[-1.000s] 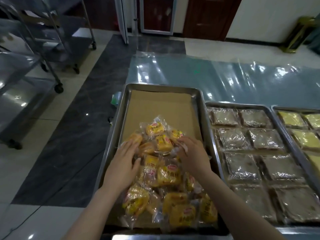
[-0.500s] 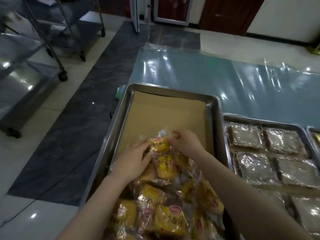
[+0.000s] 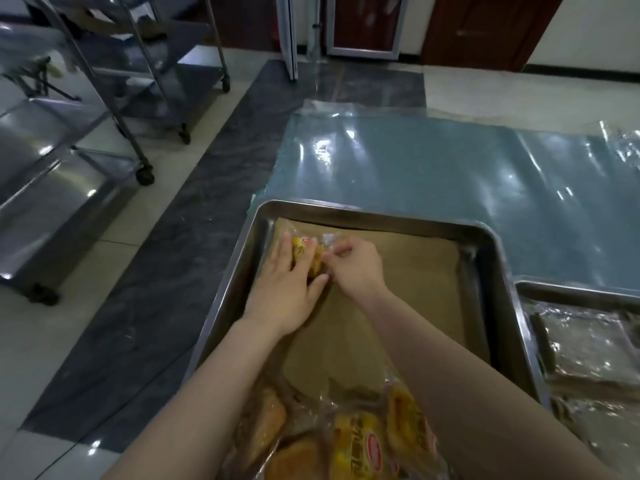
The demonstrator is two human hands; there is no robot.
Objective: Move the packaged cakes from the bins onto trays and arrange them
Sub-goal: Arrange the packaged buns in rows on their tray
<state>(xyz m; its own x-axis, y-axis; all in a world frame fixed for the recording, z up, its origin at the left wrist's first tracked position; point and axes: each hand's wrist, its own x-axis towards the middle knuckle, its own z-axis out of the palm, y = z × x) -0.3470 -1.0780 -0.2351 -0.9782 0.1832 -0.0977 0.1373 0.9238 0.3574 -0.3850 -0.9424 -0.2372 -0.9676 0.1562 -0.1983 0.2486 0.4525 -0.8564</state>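
A steel tray (image 3: 485, 258) lined with brown paper lies in front of me. A yellow packaged cake (image 3: 306, 252) rests at the tray's far left corner. My left hand (image 3: 284, 292) lies flat over the cake's left side, fingers spread. My right hand (image 3: 356, 268) pinches the clear wrapper at the cake's right edge. A heap of yellow packaged cakes (image 3: 353, 441) fills the tray's near end, between my forearms and partly hidden by them.
A second steel tray (image 3: 568, 289) at the right holds brownish wrapped cakes in rows. Clear plastic sheeting (image 3: 450, 174) covers the blue surface beyond the trays. Wheeled steel racks (image 3: 104, 109) stand at the left on the floor.
Both hands have carried one cake from the heap forward to the tray's far left corner. The view has shifted forward, so the heap now sits at the bottom edge.
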